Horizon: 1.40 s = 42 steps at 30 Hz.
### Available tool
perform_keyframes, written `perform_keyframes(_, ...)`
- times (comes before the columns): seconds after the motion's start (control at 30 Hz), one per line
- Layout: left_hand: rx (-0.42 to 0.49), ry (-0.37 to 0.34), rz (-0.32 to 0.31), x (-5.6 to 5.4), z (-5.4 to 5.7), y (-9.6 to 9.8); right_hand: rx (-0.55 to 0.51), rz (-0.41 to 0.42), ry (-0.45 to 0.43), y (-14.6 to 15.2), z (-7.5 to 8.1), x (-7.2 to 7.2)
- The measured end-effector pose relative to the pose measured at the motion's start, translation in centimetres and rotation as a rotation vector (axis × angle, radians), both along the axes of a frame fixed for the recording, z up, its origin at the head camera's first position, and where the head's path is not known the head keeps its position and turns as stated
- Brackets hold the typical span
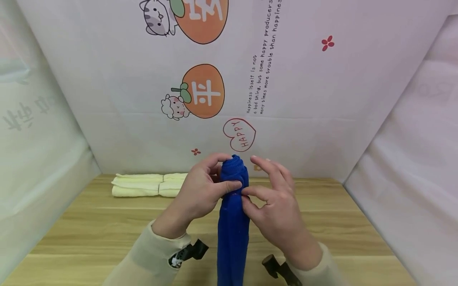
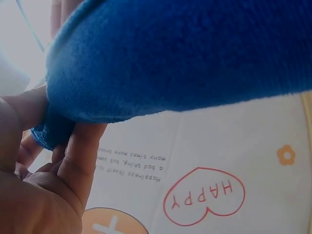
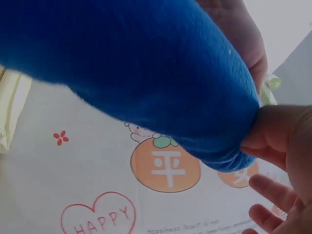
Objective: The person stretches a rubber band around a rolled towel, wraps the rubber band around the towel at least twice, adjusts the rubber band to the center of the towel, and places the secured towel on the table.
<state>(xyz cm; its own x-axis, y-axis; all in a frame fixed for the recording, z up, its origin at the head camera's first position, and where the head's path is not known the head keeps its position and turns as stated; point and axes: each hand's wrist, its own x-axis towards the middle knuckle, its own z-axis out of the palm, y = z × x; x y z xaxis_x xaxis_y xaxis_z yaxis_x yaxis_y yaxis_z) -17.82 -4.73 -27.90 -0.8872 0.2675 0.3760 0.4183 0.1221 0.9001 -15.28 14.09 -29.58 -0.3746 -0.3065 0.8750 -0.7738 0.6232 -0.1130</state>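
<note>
A blue towel (image 1: 233, 238) hangs lengthwise in a narrow folded strip, its upper end wound into a roll (image 1: 234, 169). My left hand (image 1: 200, 190) grips that roll, thumb across the front and fingers behind it. At the right edge, just below the roll, my right hand (image 1: 273, 202) pinches the cloth between thumb and index finger. Its other fingers stretch out away from the towel. Seen from the left wrist, the blue towel (image 2: 170, 53) spans the top of the view. In the right wrist view the right thumb (image 3: 273, 131) presses at the towel's edge.
Pale yellow rolled towels (image 1: 137, 186) lie side by side at the back left of the wooden table (image 1: 322, 222). A white printed backdrop (image 1: 293, 131) rises behind the table, with white fabric walls on both sides. Dark camera mounts (image 1: 195, 250) sit at the wrists.
</note>
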Motion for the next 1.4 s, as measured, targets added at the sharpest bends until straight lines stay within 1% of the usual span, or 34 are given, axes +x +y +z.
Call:
perform_keyframes(0.03,-0.002,-0.001,0.009,0.0,-0.1,0.1,0.007,0.005,-0.018,0.1,0.0,-0.2)
perform_keyframes(0.1,-0.011,-0.008,0.036,-0.1,-0.4,0.4,0.022,0.015,-0.084,0.2,-0.2,-0.6)
perform_keyframes(0.17,-0.025,-0.013,0.071,-0.1,-0.7,0.7,0.026,0.025,-0.180,0.4,-0.4,-0.9)
perform_keyframes(0.27,-0.044,-0.010,0.106,-0.2,-1.2,1.1,0.005,0.065,-0.342,0.5,-0.9,-1.2)
perform_keyframes(0.33,-0.052,0.001,0.128,-0.3,-1.4,1.3,0.001,0.094,-0.405,0.4,-1.2,-1.0)
perform_keyframes(0.4,-0.056,0.021,0.167,-0.5,-1.5,1.2,0.012,0.131,-0.422,0.3,-1.5,-0.7)
perform_keyframes(0.47,-0.045,0.023,0.217,-0.9,-1.5,1.0,0.036,0.156,-0.413,0.2,-1.8,-0.4)
perform_keyframes(0.53,-0.017,-0.006,0.232,-1.3,-1.5,0.8,0.036,0.145,-0.416,0.1,-2.1,-0.2)
perform_keyframes(0.57,-0.001,-0.026,0.227,-1.4,-1.4,0.6,0.025,0.138,-0.441,0.1,-2.2,-0.2)
perform_keyframes(0.6,0.017,-0.050,0.212,-1.6,-1.4,0.5,0.003,0.137,-0.487,0.2,-2.3,-0.2)
perform_keyframes(0.67,0.066,-0.111,0.144,-1.7,-1.3,0.3,-0.077,0.181,-0.615,0.3,-2.5,-0.5)
perform_keyframes(0.73,0.131,-0.142,0.044,-1.7,-1.3,-0.1,-0.192,0.279,-0.734,0.6,-2.6,-0.9)
perform_keyframes(0.8,0.211,-0.147,-0.072,-1.7,-1.3,-0.5,-0.304,0.443,-0.815,1.0,-2.8,-1.2)
perform_keyframes(0.87,0.269,-0.141,-0.196,-1.8,-1.3,-1.0,-0.384,0.621,-0.840,1.4,-3.0,-1.5)
perform_keyframes(0.93,0.277,-0.141,-0.301,-1.8,-1.5,-1.4,-0.441,0.791,-0.858,1.6,-3.2,-1.7)
perform_keyframes(0.97,0.270,-0.145,-0.341,-1.9,-1.6,-1.6,-0.463,0.872,-0.871,1.6,-3.2,-1.8)
perform_keyframes(1.0,0.260,-0.148,-0.373,-1.9,-1.7,-1.7,-0.479,0.932,-0.881,1.7,-3.3,-1.9)
perform_keyframes(1.07,0.252,-0.148,-0.423,-2.0,-2.0,-1.8,-0.502,1.022,-0.909,1.6,-3.3,-2.0)
perform_keyframes(1.13,0.275,-0.144,-0.476,-2.2,-2.2,-1.7,-0.504,1.043,-0.925,1.7,-3.3,-2.1)
perform_keyframes(1.17,0.297,-0.137,-0.507,-2.3,-2.3,-1.7,-0.499,1.039,-0.929,1.7,-3.3,-2.1)
perform_keyframes(1.2,0.313,-0.132,-0.536,-2.4,-2.5,-1.7,-0.490,1.016,-0.933,1.7,-3.3,-2.1)
perform_keyframes(1.27,0.336,-0.137,-0.591,-2.5,-2.6,-1.6,-0.460,0.932,-0.931,1.7,-3.2,-2.0)
perform_keyframes(1.3,0.341,-0.140,-0.605,-2.5,-2.6,-1.6,-0.442,0.880,-0.923,1.7,-3.2,-1.9)
perform_keyframes(1.33,0.345,-0.144,-0.605,-2.5,-2.6,-1.7,-0.423,0.822,-0.909,1.7,-3.1,-1.8)
perform_keyframes(1.4,0.324,-0.137,-0.549,-2.4,-2.6,-1.7,-0.384,0.681,-0.844,1.5,-3.0,-1.6)
